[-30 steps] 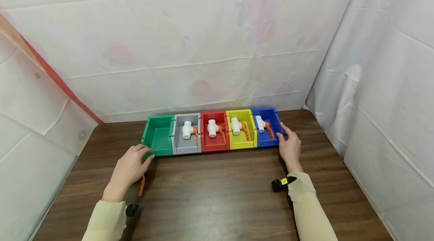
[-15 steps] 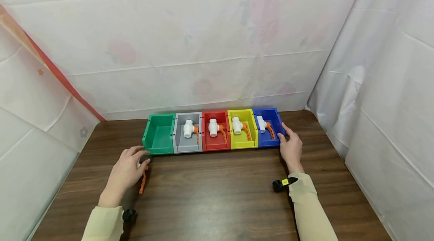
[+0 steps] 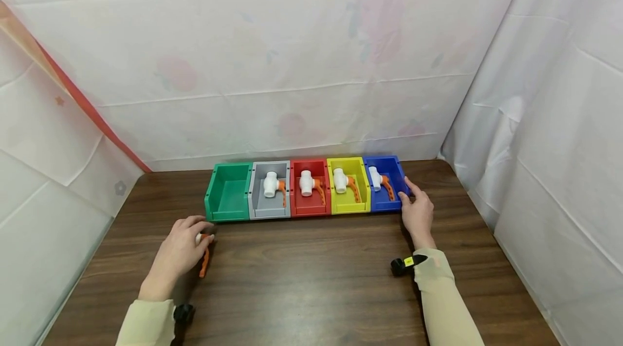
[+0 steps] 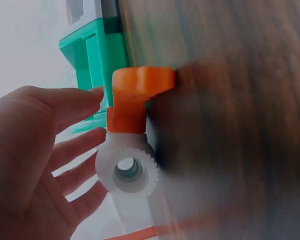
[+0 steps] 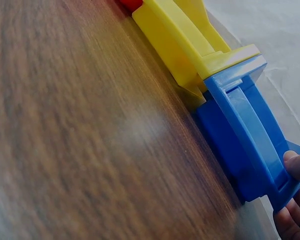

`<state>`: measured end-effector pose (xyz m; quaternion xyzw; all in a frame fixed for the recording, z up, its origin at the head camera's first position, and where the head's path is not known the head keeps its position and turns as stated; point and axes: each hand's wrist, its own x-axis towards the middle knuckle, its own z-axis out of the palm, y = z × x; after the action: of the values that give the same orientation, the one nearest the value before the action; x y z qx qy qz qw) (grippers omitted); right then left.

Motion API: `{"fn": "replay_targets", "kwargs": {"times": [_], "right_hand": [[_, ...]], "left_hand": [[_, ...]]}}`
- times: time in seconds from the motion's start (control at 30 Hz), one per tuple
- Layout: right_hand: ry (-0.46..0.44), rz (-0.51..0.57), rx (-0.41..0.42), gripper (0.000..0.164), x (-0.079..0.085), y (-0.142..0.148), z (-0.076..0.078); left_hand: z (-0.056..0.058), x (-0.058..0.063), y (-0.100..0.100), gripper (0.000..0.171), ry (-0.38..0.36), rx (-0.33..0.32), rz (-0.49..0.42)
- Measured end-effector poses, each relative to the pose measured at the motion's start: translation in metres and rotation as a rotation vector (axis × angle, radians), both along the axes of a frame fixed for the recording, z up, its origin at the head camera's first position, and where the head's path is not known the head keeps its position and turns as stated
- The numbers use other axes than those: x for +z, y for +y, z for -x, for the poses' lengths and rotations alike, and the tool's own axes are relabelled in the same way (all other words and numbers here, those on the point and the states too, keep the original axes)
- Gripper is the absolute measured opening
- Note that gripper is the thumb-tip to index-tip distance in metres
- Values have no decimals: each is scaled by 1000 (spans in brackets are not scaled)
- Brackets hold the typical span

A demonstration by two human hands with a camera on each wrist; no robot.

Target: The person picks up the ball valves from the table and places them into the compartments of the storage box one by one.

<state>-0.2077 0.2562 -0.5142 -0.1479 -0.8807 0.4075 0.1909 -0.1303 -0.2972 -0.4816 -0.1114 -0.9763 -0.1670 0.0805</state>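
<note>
My left hand [image 3: 176,248] is over a white ball valve with an orange handle [image 4: 129,124] on the table, front-left of the bins. In the left wrist view its fingers are spread loosely behind the white body, the thumb tip close beside the orange handle. At the right end of the row, my right hand [image 3: 417,215] grips the side wall of the blue bin [image 5: 257,142], thumb on the inner side and fingers outside. A similar valve [image 3: 375,179] lies in that bin.
Left of the blue bin stand yellow [image 3: 350,208], red [image 3: 311,210], grey [image 3: 269,213] and green [image 3: 229,215] bins in one row. The yellow, red and grey ones each hold a valve; the green one holds none. White cloth [image 3: 292,54] hangs behind.
My left hand has left the green bin's front corner and moved down and left to the valve, more of which now shows. The right hand has stayed on the blue bin.
</note>
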Motion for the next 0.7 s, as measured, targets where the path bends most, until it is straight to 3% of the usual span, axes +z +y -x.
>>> {"fn": "replay_targets", "kwargs": {"times": [0.23, 0.7], "right_hand": [[-7, 3, 2, 47, -1, -1, 0], [-4, 0, -5, 46, -2, 0, 1]], "left_hand": [[-2, 0, -7, 22, -62, 16, -9], [-2, 8, -10, 40, -218, -26, 29]]}}
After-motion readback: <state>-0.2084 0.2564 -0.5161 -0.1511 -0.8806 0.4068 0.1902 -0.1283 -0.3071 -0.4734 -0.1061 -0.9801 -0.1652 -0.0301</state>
